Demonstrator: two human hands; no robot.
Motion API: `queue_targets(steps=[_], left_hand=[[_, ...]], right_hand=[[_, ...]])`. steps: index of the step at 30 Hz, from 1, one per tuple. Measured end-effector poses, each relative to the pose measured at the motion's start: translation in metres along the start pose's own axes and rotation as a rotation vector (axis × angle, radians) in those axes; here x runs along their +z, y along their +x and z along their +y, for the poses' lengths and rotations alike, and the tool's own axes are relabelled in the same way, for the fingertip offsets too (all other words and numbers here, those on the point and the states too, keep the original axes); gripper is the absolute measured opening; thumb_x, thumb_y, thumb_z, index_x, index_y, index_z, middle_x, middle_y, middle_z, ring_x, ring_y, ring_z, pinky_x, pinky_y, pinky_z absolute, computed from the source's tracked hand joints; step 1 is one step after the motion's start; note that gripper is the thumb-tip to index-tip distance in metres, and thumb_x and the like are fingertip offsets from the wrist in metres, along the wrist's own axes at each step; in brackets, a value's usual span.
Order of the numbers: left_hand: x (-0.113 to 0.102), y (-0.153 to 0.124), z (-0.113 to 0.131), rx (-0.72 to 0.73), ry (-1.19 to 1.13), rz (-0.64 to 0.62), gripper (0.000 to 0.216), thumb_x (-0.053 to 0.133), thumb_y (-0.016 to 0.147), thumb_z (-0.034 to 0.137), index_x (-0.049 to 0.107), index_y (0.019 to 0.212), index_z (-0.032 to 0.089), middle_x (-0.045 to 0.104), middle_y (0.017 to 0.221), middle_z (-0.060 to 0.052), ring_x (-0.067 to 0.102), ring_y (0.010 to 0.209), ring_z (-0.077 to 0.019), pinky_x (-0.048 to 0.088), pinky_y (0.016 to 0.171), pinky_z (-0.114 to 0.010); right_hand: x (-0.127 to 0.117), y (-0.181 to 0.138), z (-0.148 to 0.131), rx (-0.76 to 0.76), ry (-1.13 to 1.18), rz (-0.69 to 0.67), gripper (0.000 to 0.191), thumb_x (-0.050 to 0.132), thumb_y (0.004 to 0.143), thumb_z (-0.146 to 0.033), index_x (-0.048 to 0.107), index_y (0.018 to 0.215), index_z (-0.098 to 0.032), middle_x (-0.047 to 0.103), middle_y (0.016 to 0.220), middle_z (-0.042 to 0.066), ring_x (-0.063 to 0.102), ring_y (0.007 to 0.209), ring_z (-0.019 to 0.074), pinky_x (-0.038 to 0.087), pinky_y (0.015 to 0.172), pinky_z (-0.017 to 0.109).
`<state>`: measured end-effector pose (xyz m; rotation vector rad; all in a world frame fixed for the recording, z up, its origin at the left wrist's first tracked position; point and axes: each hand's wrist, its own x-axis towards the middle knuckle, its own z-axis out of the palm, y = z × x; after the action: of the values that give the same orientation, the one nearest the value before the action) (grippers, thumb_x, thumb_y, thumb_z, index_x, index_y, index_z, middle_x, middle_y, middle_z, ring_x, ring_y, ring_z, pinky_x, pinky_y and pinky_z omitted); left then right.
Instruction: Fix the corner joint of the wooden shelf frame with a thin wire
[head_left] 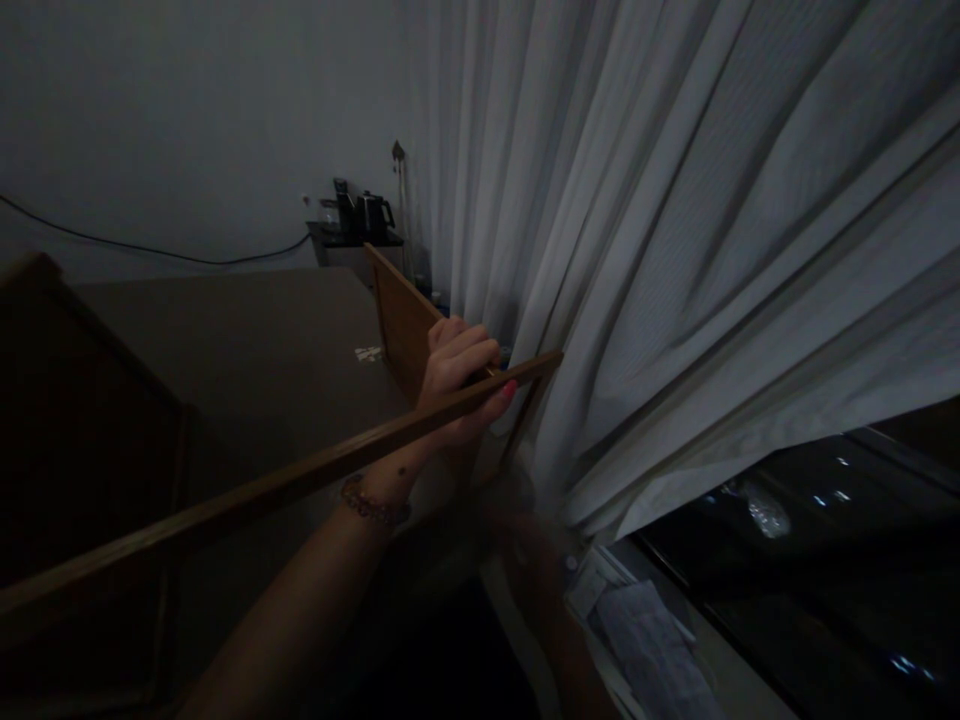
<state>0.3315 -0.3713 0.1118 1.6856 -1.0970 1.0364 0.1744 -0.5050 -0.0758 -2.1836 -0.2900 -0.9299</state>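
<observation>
My left hand (459, 372) is closed around the top rail of a wooden frame (247, 495), fingers over the top and the thumb with a red nail underneath. The rail runs from the lower left up to the white curtain (675, 260). A wooden panel (401, 320) of the same piece stands behind the hand. A beaded bracelet (366, 502) sits on that wrist. My right hand (521, 530) is lower down, dark and smeared by motion, close to the curtain's bottom edge; its fingers cannot be made out.
The room is dim. A dark wooden piece of furniture (82, 440) stands at the left. At the back, a kettle (373, 213) sits on a small stand, and a cable (150, 248) runs along the wall. Papers (645, 640) lie on the sill by the dark window (825, 540).
</observation>
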Motion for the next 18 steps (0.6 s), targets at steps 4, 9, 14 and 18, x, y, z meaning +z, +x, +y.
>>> queue_targets(steps=[4, 9, 14, 18], left_hand=[[-0.0013, 0.0007, 0.0009, 0.005, 0.003, -0.006, 0.048, 0.036, 0.092, 0.062, 0.041, 0.066, 0.022, 0.045, 0.064, 0.000, 0.046, 0.070, -0.0201, 0.035, 0.075, -0.039], [-0.0020, 0.0014, 0.0017, 0.012, 0.007, -0.015, 0.045, 0.036, 0.093, 0.058, 0.041, 0.067, 0.022, 0.044, 0.064, 0.000, 0.045, 0.069, -0.0197, 0.033, 0.075, -0.038], [-0.0011, 0.0009, 0.0007, 0.009, -0.006, -0.005, 0.045, 0.038, 0.092, 0.058, 0.041, 0.066, 0.022, 0.044, 0.064, 0.000, 0.044, 0.069, -0.0198, 0.033, 0.075, -0.038], [-0.0010, 0.0006, 0.0000, -0.005, 0.013, -0.015, 0.048, 0.035, 0.092, 0.062, 0.040, 0.066, 0.022, 0.044, 0.064, 0.000, 0.044, 0.070, -0.0197, 0.034, 0.076, -0.038]], right_hand=[[0.0013, -0.0013, 0.0010, 0.046, -0.018, -0.007, 0.021, 0.047, 0.101, -0.026, 0.067, 0.107, -0.022, 0.074, 0.090, 0.005, 0.072, 0.081, 0.0162, 0.059, 0.070, 0.025], [0.0039, -0.0006, 0.0045, 0.042, -0.032, -0.019, 0.026, 0.042, 0.102, -0.029, 0.067, 0.106, -0.022, 0.075, 0.089, 0.006, 0.072, 0.080, 0.0171, 0.060, 0.070, 0.027], [0.0056, 0.0021, 0.0056, 0.036, -0.041, -0.026, 0.026, 0.042, 0.102, -0.028, 0.068, 0.108, -0.022, 0.076, 0.089, 0.005, 0.073, 0.080, 0.0169, 0.060, 0.071, 0.027], [0.0045, 0.0007, 0.0047, 0.039, -0.027, -0.010, 0.023, 0.045, 0.101, -0.026, 0.068, 0.107, -0.023, 0.075, 0.088, 0.005, 0.073, 0.080, 0.0164, 0.060, 0.071, 0.026]])
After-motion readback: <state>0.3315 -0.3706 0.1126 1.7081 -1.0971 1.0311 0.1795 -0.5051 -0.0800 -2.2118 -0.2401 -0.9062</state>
